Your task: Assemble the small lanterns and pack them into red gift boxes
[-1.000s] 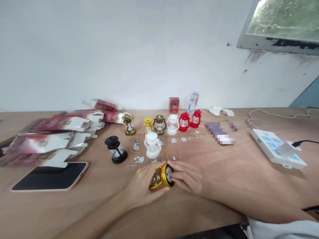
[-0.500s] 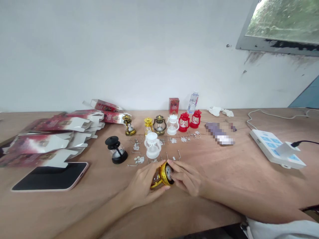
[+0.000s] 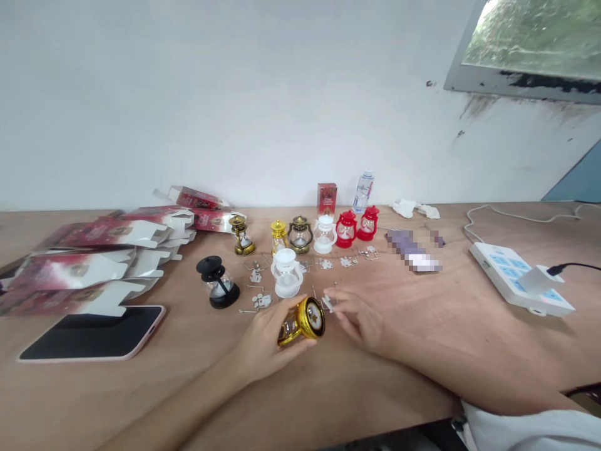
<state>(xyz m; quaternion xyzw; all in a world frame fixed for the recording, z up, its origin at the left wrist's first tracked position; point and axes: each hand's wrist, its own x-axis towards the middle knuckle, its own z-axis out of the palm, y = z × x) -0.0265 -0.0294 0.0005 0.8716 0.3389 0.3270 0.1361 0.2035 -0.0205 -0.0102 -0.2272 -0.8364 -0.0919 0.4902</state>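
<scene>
My left hand [image 3: 265,338] is wrapped round a small gold lantern [image 3: 300,321], tipped on its side. The lantern's round base faces right, showing a whitish centre inside a dark ring. My right hand [image 3: 359,318] pinches a small white piece [image 3: 327,304] just to the right of the base, apart from it. Beyond my hands stands a white lantern [image 3: 287,275], with small metal parts and bent wires [image 3: 261,300] lying about it. A black lantern [image 3: 218,285] stands farther left.
Behind is a row of lanterns, including a red lantern [image 3: 346,230] and a bronze lantern [image 3: 300,237]. Flattened red boxes [image 3: 89,263] are piled left, above a phone [image 3: 94,335]. A power strip [image 3: 516,279] lies right; a bottle [image 3: 363,191] stands by the wall.
My right hand has drawn back from the lantern's base to the right, with a small white piece in its fingertips. The lantern's base is now uncovered; my left hand still holds it.
</scene>
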